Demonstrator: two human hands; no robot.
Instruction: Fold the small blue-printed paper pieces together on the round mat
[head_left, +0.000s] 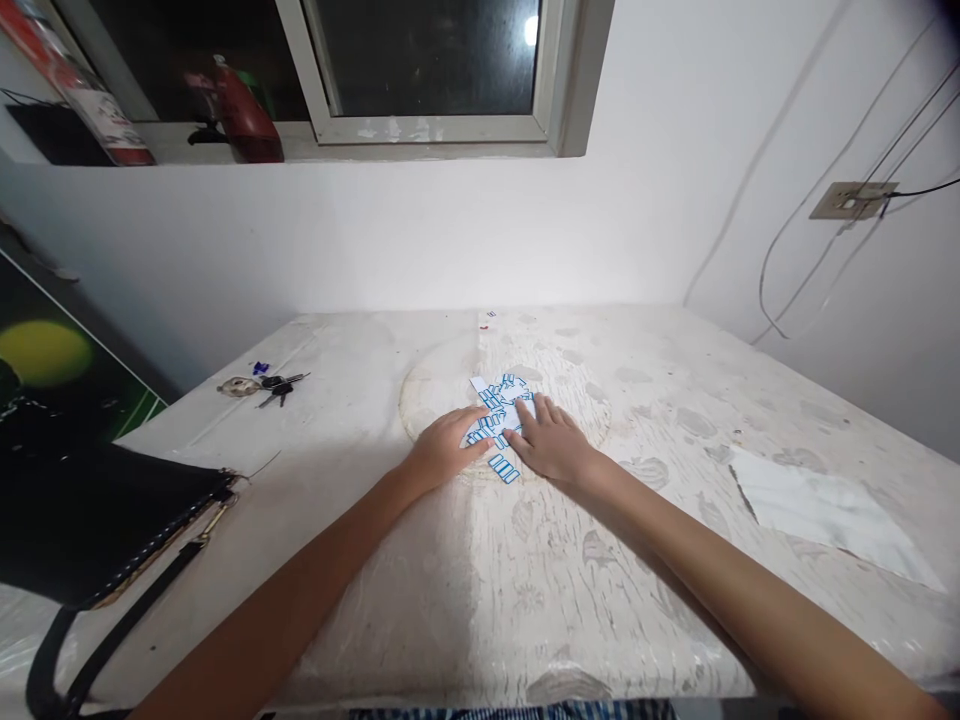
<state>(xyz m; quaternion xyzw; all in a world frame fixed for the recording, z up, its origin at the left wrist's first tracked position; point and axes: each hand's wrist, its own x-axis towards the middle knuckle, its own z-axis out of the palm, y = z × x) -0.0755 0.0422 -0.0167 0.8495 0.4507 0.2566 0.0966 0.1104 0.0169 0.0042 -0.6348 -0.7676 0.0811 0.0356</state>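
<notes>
- A heap of small white paper pieces with blue outlines (495, 418) is set between both hands on the pale, leaf-patterned worktop (420, 620).
- The left hand (448, 445) is held open, thumb apart, at the heap's left edge.
- The right hand (556, 440) is spread palm-down at its right.

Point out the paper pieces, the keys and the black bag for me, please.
Paper pieces (501, 414): head view, middle of the pile.
Keys (280, 387): head view, a black key head.
Black bag (105, 520): head view, its dark side.

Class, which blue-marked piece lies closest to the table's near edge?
The strip of blue rectangles nearer than the pile; all others lie farther back.
</notes>
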